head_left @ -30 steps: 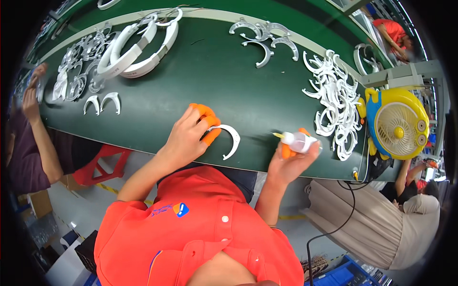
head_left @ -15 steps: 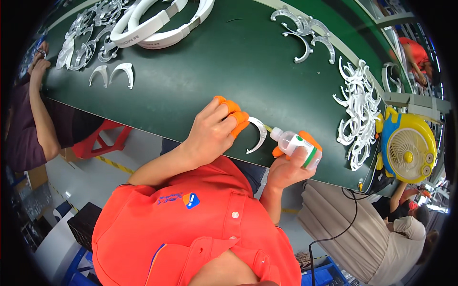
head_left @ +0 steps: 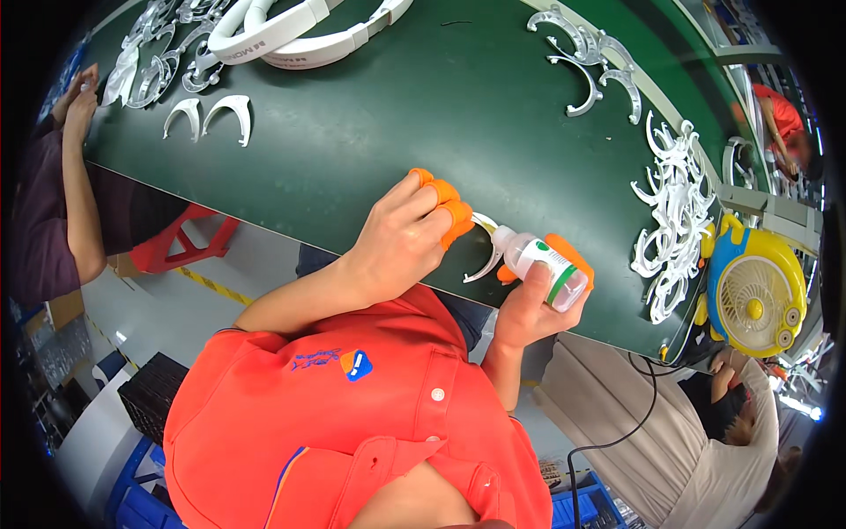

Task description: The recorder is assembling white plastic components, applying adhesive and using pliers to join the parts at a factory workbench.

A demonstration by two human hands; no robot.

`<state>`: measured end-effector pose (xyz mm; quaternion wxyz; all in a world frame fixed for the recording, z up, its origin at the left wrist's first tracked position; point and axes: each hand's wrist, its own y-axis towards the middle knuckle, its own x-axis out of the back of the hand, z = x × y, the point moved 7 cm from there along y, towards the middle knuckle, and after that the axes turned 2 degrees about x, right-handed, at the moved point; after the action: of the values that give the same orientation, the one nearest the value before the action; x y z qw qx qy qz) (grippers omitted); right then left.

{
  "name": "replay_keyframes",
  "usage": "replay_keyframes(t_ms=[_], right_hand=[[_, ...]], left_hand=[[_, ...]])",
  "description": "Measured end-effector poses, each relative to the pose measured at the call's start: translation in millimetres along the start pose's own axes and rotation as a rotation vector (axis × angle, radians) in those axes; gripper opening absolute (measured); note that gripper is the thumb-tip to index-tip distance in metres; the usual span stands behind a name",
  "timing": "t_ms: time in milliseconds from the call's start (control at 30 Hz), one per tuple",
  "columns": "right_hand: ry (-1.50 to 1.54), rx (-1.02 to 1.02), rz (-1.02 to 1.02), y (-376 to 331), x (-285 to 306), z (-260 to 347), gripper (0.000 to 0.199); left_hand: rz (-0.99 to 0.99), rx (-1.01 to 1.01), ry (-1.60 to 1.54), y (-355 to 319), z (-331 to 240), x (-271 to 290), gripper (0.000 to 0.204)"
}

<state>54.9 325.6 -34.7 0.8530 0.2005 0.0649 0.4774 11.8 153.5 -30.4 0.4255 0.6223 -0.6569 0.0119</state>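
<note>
My left hand, with orange finger cots on its fingertips, pinches one end of a white curved plastic piece just above the green table's near edge. My right hand, also in orange finger cots, is wrapped round a small clear squeeze bottle with a white and green label. The bottle lies tilted, its nozzle pointing left and touching or nearly touching the upper part of the curved piece. Where exactly the tip meets the piece is partly hidden behind my fingers.
White curved pieces are heaped at the right, beside a yellow and blue fan. Clear curved parts lie far right, more at far left. Two white curved pieces and large white rings sit left. A co-worker's arm is at left.
The bottle's nozzle has come in closer to the curved piece, toward its upper end. My left hand still grips the piece. The whole view has shifted slightly.
</note>
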Motion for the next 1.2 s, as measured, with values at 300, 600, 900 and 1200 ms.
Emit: replay_keyframes(t_ms=[300,600,900,1200], right_hand=[[0.074,-0.009,-0.025,-1,-1,2,0.039],[0.118,-0.073,-0.054,2,-4,4,0.041],[0.103,0.032,-0.132,-2,10,7,0.037],[0.083,-0.003,-0.046,-8,7,3,0.047]], left_hand=[[0.003,0.005,-0.008,-1,0,1,0.024],[-0.017,0.003,-0.016,0,-2,2,0.023],[-0.112,0.079,0.127,4,17,29,0.022],[-0.084,0.091,0.128,4,18,27,0.017]])
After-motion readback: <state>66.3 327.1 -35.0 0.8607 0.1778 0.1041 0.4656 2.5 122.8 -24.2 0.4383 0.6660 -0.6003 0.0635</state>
